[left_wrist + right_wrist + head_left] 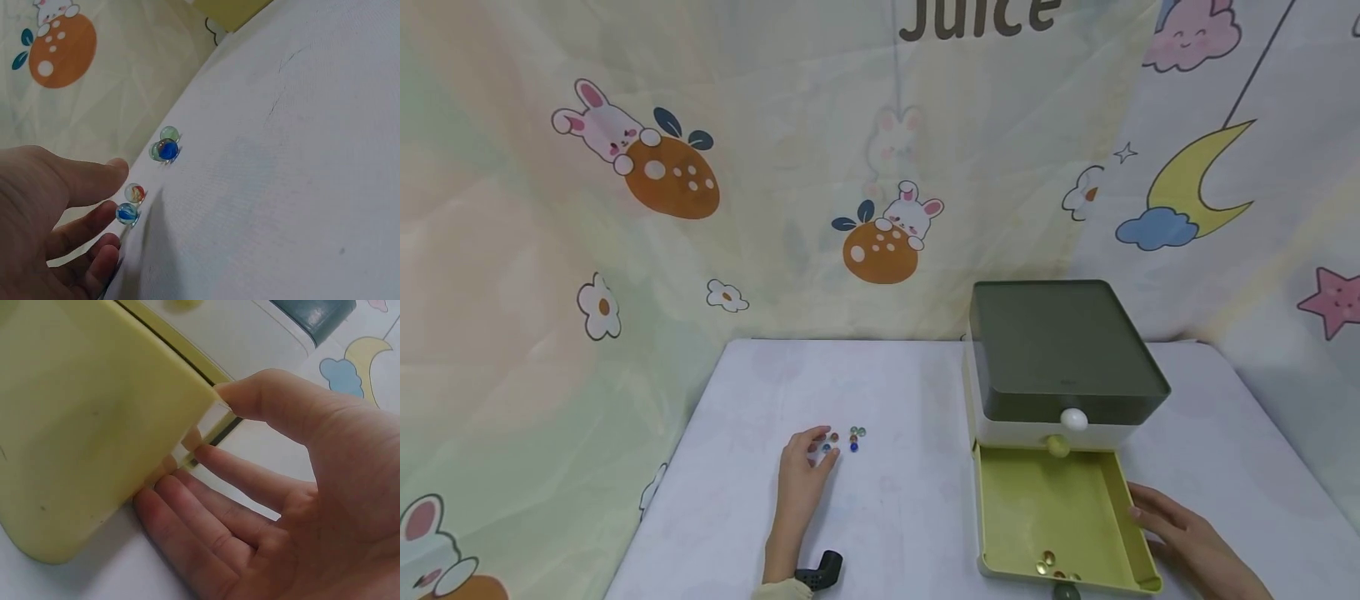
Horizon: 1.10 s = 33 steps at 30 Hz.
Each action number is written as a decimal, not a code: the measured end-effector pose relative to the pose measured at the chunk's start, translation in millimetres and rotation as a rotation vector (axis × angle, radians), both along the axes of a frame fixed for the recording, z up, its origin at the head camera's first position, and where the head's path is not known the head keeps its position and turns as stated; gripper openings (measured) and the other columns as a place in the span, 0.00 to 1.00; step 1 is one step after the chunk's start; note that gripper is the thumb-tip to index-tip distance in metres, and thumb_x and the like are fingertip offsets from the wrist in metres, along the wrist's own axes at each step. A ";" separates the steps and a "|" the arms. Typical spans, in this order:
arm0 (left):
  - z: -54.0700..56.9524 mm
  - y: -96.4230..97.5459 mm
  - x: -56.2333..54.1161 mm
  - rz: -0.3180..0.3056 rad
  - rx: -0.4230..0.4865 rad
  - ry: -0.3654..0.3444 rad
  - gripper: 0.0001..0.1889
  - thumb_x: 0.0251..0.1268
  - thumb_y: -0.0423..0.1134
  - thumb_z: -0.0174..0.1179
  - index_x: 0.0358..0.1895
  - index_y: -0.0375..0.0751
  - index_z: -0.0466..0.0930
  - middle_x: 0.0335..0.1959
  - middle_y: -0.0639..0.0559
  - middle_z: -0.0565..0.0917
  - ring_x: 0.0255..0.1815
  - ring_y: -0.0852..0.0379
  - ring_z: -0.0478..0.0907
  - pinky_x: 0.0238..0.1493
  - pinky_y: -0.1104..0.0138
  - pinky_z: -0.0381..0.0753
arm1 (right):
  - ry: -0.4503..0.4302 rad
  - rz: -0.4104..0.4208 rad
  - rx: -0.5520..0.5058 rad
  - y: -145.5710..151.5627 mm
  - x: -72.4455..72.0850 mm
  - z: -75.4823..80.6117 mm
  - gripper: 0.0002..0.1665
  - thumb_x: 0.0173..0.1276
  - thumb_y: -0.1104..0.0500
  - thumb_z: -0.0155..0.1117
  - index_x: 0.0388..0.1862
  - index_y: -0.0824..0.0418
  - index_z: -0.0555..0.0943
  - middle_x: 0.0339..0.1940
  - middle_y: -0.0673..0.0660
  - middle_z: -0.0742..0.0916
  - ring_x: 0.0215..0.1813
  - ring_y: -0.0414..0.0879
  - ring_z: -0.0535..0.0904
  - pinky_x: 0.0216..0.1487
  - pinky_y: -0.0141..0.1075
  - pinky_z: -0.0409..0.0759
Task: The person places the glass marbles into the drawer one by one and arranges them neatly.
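Note:
My left hand (pixel 802 468) is low over the white table, its thumb and fingers spread apart around two glass marbles. One is a red-and-clear marble (pixel 134 192); a blue-swirled marble (pixel 127 214) lies right at the fingertips in the left wrist view. Just beyond, a dark blue marble (pixel 853 447) sits in a small cluster with pale green marbles (pixel 857 431). At the right, my right hand (pixel 1187 533) rests against the outer side of a pulled-out yellow-green drawer (pixel 1045 500). Its thumb touches near the rim, with the fingers (pixel 169 519) extended along the wall.
Several marbles (pixel 1049 557) lie inside the drawer near its front, by a dark knob (pixel 1066 591). Behind stands the drawer box (pixel 1067 350) with a dark green top and a white knob (pixel 1074 419). A printed cloth (pixel 775 208) hangs behind the table.

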<state>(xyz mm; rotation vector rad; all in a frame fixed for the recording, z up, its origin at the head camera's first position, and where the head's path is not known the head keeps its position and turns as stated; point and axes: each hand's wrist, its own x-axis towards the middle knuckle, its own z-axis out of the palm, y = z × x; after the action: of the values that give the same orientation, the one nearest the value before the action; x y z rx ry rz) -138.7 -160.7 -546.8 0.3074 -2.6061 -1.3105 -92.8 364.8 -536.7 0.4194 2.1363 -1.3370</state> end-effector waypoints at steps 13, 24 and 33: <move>-3.9 -1.1 -0.3 -0.009 -0.112 -0.017 0.17 0.63 0.29 0.70 0.54 0.47 0.87 0.49 0.51 0.87 0.51 0.54 0.76 0.51 0.63 0.77 | 0.012 -0.006 0.010 -3.4 1.2 0.7 0.60 0.77 0.27 0.50 0.85 0.70 0.47 0.84 0.74 0.55 0.79 0.73 0.62 0.66 0.55 0.80; -5.6 0.5 -0.1 0.013 -0.195 0.023 0.16 0.62 0.28 0.71 0.53 0.46 0.86 0.44 0.53 0.87 0.48 0.54 0.78 0.52 0.58 0.78 | -0.002 -0.016 0.015 -4.2 2.3 0.7 0.62 0.77 0.26 0.50 0.84 0.72 0.45 0.84 0.76 0.53 0.79 0.77 0.58 0.67 0.59 0.78; -4.3 -0.7 2.0 0.028 -0.214 0.039 0.15 0.62 0.32 0.73 0.51 0.49 0.87 0.43 0.56 0.87 0.45 0.57 0.79 0.48 0.60 0.78 | -0.003 -0.020 0.011 -5.7 2.9 1.8 0.62 0.77 0.26 0.50 0.85 0.71 0.45 0.84 0.76 0.51 0.80 0.77 0.55 0.69 0.60 0.77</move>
<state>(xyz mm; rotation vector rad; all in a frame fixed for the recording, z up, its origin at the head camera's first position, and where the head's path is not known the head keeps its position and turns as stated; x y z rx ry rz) -136.7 -161.4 -551.1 0.2781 -2.6678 -1.0067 -89.9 359.1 -534.9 0.4488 2.1433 -1.3349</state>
